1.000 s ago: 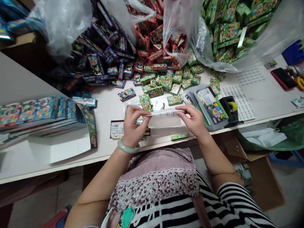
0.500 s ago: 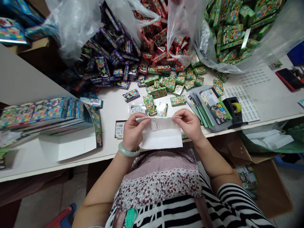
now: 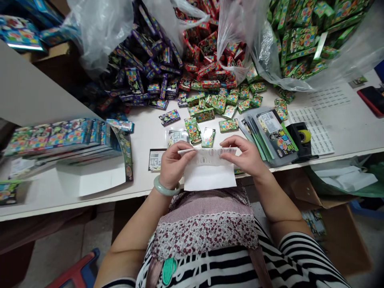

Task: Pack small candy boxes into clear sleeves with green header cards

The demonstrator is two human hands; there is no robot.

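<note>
Both my hands hold a white paper sheet [image 3: 210,174] by its top edge, just above the front edge of the white table [image 3: 42,200]. My left hand [image 3: 173,163], with a pale green bangle on the wrist, pinches the left corner. My right hand [image 3: 244,155] pinches the right part. The sheet hangs down toward my lap, and small round printed marks show near its top. Small green boxes [image 3: 208,137] lie on the table just beyond my hands.
Clear plastic bags spill purple boxes [image 3: 144,68], red boxes [image 3: 207,52] and green boxes [image 3: 300,36] at the back. A stack of flat printed cartons [image 3: 60,138] lies left. Flat packs [image 3: 270,132], a tape dispenser [image 3: 301,138] and label sheets [image 3: 318,132] sit right. A cardboard box [image 3: 339,228] stands on the floor.
The sheet, earlier held flat and edge-on over the table, now hangs down open between my hands. My hands have come slightly nearer to me.
</note>
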